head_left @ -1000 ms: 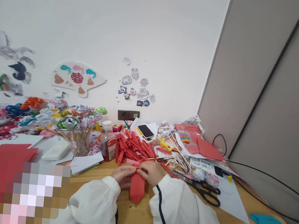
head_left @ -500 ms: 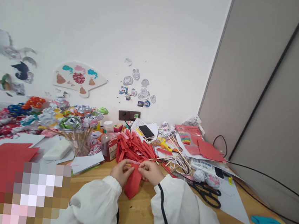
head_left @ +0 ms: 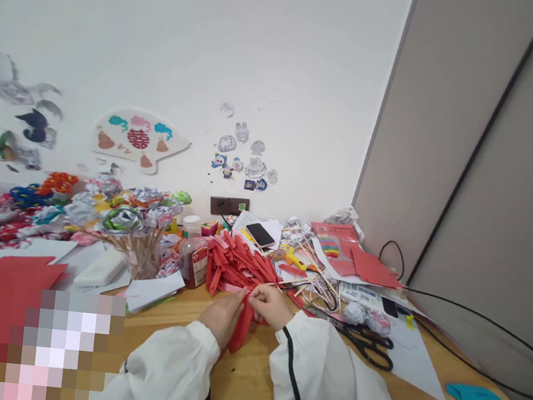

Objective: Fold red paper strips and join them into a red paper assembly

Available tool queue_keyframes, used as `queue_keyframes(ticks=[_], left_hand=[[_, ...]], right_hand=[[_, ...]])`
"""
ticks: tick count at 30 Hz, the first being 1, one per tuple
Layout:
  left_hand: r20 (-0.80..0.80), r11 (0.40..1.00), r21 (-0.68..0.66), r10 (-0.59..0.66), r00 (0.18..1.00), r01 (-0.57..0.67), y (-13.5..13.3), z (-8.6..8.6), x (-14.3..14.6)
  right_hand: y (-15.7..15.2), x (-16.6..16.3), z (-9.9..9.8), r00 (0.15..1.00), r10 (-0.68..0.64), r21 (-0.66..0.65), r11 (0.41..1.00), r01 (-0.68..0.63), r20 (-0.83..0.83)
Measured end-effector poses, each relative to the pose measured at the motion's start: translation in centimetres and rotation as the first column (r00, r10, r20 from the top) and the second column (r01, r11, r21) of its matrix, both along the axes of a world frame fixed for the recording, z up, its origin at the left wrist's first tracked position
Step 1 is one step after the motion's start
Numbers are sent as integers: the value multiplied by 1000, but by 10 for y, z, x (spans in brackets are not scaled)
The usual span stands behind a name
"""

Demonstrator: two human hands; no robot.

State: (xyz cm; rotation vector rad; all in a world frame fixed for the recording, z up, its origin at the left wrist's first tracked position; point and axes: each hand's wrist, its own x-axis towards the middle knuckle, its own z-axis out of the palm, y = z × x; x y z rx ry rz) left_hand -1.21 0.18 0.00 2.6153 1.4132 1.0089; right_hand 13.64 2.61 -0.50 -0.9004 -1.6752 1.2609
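Observation:
Low in the middle of the view, both my hands hold a folded red paper piece over the wooden table. My left hand presses along its left side with the fingers together. My right hand pinches its top edge. The paper now stands narrow and on edge between the hands. Just beyond my hands lies a pile of folded red paper strips.
Black scissors lie right of my right sleeve, a phone and a yellow glue gun behind the pile. A jar of paper flowers on sticks, a red-labelled bottle, red sheets and a teal scrap are around.
The red paper has been folded narrower and turned on edge. My hands have drawn closer together, with the right hand raised to pinch the top.

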Motion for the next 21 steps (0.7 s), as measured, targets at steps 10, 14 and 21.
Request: queue_keyframes(ticks=[10, 14, 21], left_hand=[[489, 881, -414, 2, 872, 230, -5, 13, 7], [728, 755, -514, 134, 672, 406, -5, 16, 10], [748, 712, -581, 274, 605, 395, -1, 15, 7]], right_hand=[[-3, 0, 4, 1000, -1, 28, 1000, 1, 2], [-2, 1, 3, 1000, 27, 30, 999, -27, 7], [-4, 4, 5, 988, 5, 152, 988, -29, 157]])
